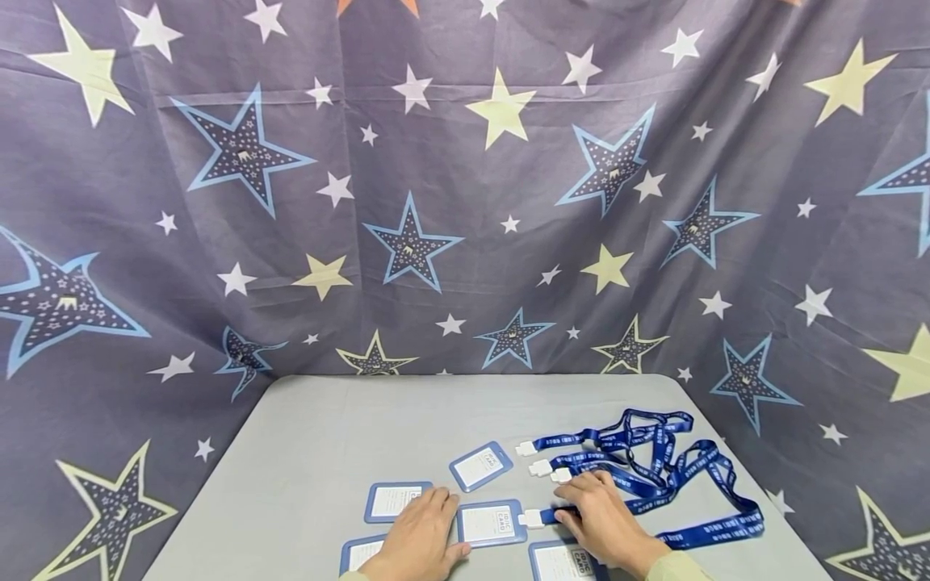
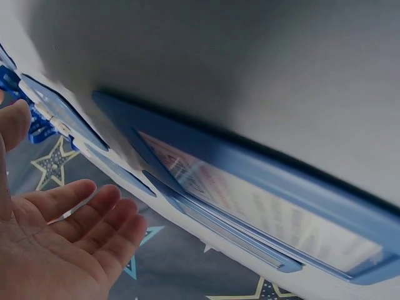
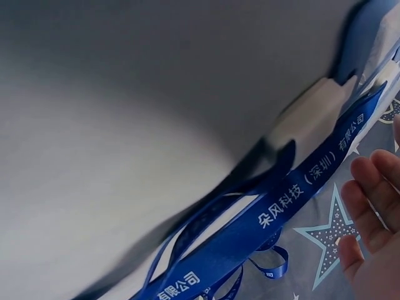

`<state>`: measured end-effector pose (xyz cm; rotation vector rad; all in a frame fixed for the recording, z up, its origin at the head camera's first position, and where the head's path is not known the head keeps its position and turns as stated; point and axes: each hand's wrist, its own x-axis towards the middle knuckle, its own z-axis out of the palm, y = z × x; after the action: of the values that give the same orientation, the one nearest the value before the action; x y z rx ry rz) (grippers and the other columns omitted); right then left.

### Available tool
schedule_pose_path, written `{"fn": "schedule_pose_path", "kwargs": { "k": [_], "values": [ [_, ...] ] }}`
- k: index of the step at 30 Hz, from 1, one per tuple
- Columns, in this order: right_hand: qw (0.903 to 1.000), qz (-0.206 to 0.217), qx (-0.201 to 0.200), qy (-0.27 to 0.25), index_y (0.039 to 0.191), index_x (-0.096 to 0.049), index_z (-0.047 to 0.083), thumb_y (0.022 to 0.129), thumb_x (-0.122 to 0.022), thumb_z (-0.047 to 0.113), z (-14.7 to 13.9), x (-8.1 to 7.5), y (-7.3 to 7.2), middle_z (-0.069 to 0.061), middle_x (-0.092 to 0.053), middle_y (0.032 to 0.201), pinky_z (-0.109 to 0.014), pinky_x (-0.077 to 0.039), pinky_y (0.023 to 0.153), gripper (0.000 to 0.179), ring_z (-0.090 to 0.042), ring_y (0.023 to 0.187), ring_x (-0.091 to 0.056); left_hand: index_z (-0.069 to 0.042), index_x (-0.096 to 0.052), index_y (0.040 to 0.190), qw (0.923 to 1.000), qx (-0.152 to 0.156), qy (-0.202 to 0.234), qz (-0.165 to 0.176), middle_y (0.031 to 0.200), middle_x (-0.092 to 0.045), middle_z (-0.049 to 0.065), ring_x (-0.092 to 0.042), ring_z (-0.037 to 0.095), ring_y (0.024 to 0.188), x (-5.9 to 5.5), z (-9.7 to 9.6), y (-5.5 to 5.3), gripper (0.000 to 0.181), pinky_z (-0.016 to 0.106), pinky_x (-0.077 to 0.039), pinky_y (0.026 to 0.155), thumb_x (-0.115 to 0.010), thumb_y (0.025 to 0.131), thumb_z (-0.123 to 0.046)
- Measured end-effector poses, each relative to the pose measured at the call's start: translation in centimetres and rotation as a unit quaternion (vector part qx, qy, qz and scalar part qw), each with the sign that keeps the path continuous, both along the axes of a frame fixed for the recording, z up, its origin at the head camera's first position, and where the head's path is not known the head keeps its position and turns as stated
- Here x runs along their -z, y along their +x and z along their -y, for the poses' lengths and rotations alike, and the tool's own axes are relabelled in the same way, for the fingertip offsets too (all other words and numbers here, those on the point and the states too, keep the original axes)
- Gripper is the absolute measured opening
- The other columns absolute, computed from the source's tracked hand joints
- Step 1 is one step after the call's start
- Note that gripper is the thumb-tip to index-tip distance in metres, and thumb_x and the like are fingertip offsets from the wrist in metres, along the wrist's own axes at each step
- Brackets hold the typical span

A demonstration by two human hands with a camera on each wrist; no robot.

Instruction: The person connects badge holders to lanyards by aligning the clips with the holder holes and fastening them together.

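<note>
A blue-framed ID badge holder (image 1: 488,524) lies flat between my hands, its white clip (image 1: 533,518) joined to a blue lanyard (image 1: 554,515). My left hand (image 1: 423,532) is at the holder's left edge, palm down; the left wrist view shows its fingers loosely extended with nothing in them. Over the lanyard just right of the clip is my right hand (image 1: 605,520), its thumb and fingertips close about the strap. In the right wrist view the fingers (image 3: 369,206) are spread and relaxed, apart from the printed strap (image 3: 275,212).
More badge holders lie around: one behind (image 1: 481,466), one left (image 1: 392,502), one front left (image 1: 359,554) and one front right (image 1: 563,561). Tangled blue lanyards (image 1: 657,452) with white clips (image 1: 525,449) spread over the right of the grey table (image 1: 327,436). A star-patterned curtain (image 1: 450,161) surrounds it.
</note>
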<state>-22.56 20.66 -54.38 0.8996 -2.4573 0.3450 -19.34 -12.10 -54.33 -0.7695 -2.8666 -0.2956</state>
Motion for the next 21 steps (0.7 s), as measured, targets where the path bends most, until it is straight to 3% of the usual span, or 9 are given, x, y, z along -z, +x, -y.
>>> {"fn": "schedule_pose_path", "kwargs": {
  "k": [11,21],
  "values": [
    [1.0000,-0.007,-0.002,-0.006,0.103,-0.076,0.011,0.081,-0.085,0.021,-0.1,0.3,-0.2,0.004,-0.073,0.102,-0.046,-0.045,0.091,0.026,-0.015,0.100,-0.064,0.003,-0.058,0.136,0.9998,-0.015,0.001,0.015,0.137,-0.058,0.020,-0.052,0.040,0.131,-0.3,1.1,0.5,0.075,0.056,-0.044,0.109,-0.074,0.088,-0.052],
    [0.9998,0.017,0.009,-0.001,0.105,-0.076,0.011,0.084,-0.084,0.021,-0.3,0.1,0.0,0.004,-0.073,0.104,-0.047,-0.044,0.093,0.025,-0.016,0.102,-0.063,0.002,-0.057,0.138,0.9993,-0.025,-0.002,0.027,0.142,-0.055,0.022,-0.052,0.041,0.131,-0.6,2.3,0.8,0.076,0.058,-0.044,0.108,-0.072,0.089,-0.054]
  ]
}}
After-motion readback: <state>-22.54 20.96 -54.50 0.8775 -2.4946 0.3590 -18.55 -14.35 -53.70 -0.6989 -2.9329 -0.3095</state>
